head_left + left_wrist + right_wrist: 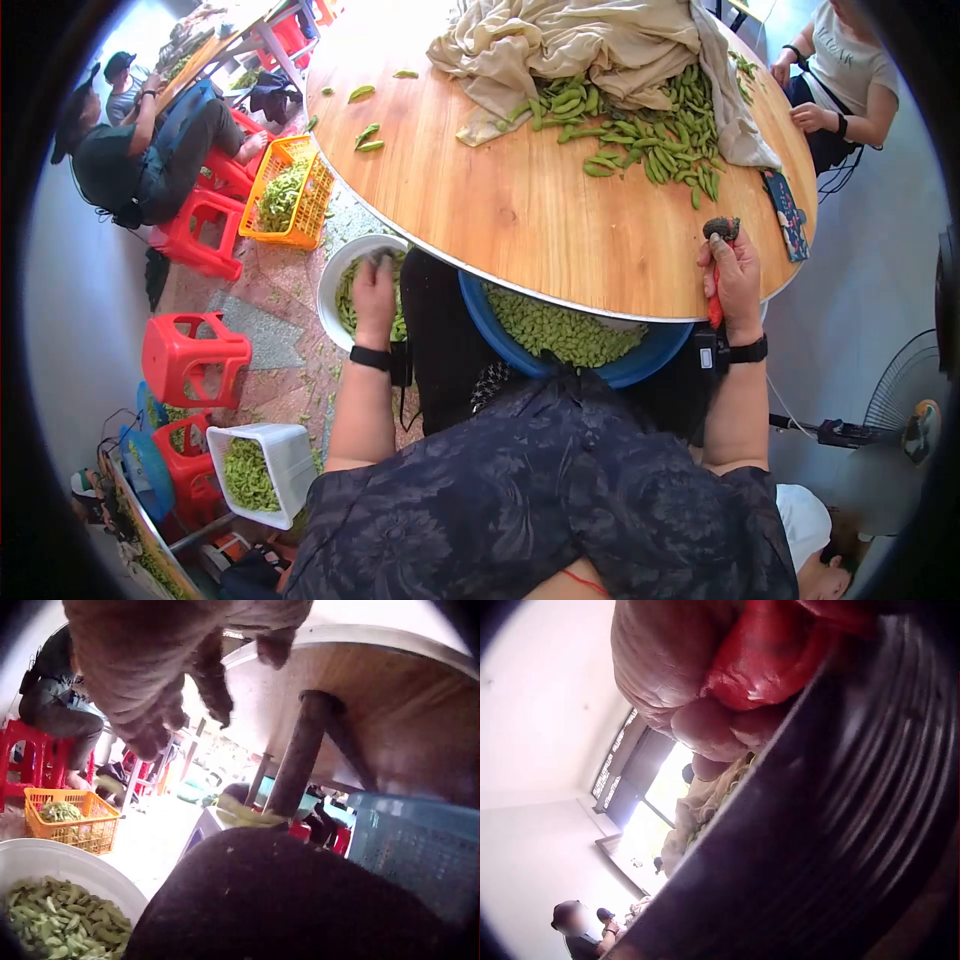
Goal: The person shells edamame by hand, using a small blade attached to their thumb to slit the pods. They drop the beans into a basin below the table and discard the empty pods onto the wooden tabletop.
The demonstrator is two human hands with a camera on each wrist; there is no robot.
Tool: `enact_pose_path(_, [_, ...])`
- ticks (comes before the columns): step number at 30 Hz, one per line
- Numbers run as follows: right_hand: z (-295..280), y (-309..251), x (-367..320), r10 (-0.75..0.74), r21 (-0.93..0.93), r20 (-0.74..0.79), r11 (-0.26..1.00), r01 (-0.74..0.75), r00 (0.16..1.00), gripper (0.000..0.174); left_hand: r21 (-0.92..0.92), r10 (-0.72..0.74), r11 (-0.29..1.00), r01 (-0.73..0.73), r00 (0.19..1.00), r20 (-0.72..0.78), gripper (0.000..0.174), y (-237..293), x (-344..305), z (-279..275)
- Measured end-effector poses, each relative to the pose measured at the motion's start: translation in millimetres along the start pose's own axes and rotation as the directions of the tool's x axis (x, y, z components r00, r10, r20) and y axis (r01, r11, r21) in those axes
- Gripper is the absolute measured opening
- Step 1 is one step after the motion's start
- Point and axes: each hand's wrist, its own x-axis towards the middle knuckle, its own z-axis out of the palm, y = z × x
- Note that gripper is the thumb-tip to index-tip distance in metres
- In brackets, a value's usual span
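Observation:
My left hand (375, 298) is over a white bucket (328, 290) that holds green bean pods. In the left wrist view, the fingers (214, 690) hang loosely apart with nothing gripped, and a pod (251, 814) shows beyond them, above my dark trouser leg. My right hand (737, 278) is at the table's near right edge, its fingers curled round a red object (714, 308). A dark rounded piece (720, 229) stands out at the thumb and fingertips. The right wrist view shows the red object (761, 664) against the palm; its kind cannot be told.
Pods (660, 145) lie heaped beside a beige cloth (570, 45) on the round wooden table (480, 200). A phone (786, 215) lies near its right edge. Below is a blue basin (478, 300) of shelled beans. Red stools (195, 358), an orange crate (322, 195) and a fan (905, 400) stand around.

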Motion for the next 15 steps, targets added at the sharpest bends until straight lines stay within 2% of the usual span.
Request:
enact_pose_path(1, [0.4,-0.1,0.9,-0.007,-0.005,-0.007,1.000,0.007,1.000,0.012,0.215,-0.008,0.976,-0.027,0.987,0.161,0.024,0.2,-6.0,1.9])
enact_pose_path(2, [2.6,-0.2,0.3,0.009,0.000,-0.011,1.000,-0.009,1.000,0.012,0.205,0.001,0.978,-0.037,0.985,0.173,0.024,1.0,-9.1,5.6])
enact_pose_path(3, [2.6,-0.8,-1.2,0.020,0.001,-0.027,1.000,-0.020,0.999,0.012,0.361,0.277,0.843,-0.400,0.896,0.346,0.023,5.8,-10.1,13.4])
enact_pose_path(4, [0.5,0.1,-0.3,0.030,-0.039,-0.039,0.999,-0.031,0.999,0.012,0.409,0.481,0.563,-0.718,0.687,0.544,0.023,9.2,-9.2,26.7])
enact_pose_path(5, [0.0,-1.7,-2.2,0.022,-0.047,-0.028,0.999,-0.024,0.999,0.012,0.562,0.358,0.554,-0.614,0.785,0.506,0.026,-19.4,3.1,18.6])
enact_pose_path(6, [0.3,-3.8,-2.3,0.014,-0.052,-0.008,0.999,-0.015,1.000,0.012,0.574,0.199,0.783,-0.241,0.970,0.137,0.024,-33.2,16.9,20.4])
enact_pose_path(7, [-0.8,-4.2,-1.4,0.029,-0.033,0.002,0.999,-0.029,1.000,0.012,0.880,0.199,0.430,-0.203,0.972,0.127,0.021,-126.8,44.7,-17.8])
enact_pose_path(8, [-1.3,-6.4,-1.6,0.042,-0.012,0.014,0.999,-0.041,0.999,0.012,0.937,-0.065,0.326,0.125,0.992,-0.110,0.021,-85.1,39.7,-34.6])
enact_pose_path(9, [-1.5,-11.5,-1.8,0.075,-0.010,0.011,0.997,-0.075,0.997,0.012,0.983,0.063,0.146,-0.111,0.993,0.102,0.023,-108.7,55.2,-69.6])
enact_pose_path(10, [-3.5,-17.8,-2.2,0.131,-0.008,0.038,0.991,-0.131,0.991,0.012,0.636,0.026,0.754,0.165,0.960,-0.280,0.029,-81.5,53.7,-79.0])
enact_pose_path(11, [-7.4,-23.3,-1.9,0.172,-0.067,0.044,0.983,-0.169,0.984,0.013,0.584,-0.032,0.738,0.336,0.883,-0.468,0.029,4.2,35.2,-66.6])
enact_pose_path(12, [-10.2,-28.9,0.9,0.213,-0.125,0.052,0.971,-0.205,0.976,0.014,0.390,0.237,0.920,-0.039,0.848,-0.474,0.029,25.5,41.9,-72.0])
enact_pose_path(13, [-11.9,-34.8,5.9,0.202,-0.123,0.037,0.973,-0.196,0.979,0.014,0.169,0.455,0.883,-0.438,0.708,-0.540,0.029,39.6,49.5,-79.2])
enact_pose_path(15, [-16.5,-47.3,21.6,0.159,-0.427,-0.012,0.892,-0.149,0.987,0.016,0.195,0.387,0.922,-0.335,0.777,-0.496,0.029,76.3,56.5,-99.6])
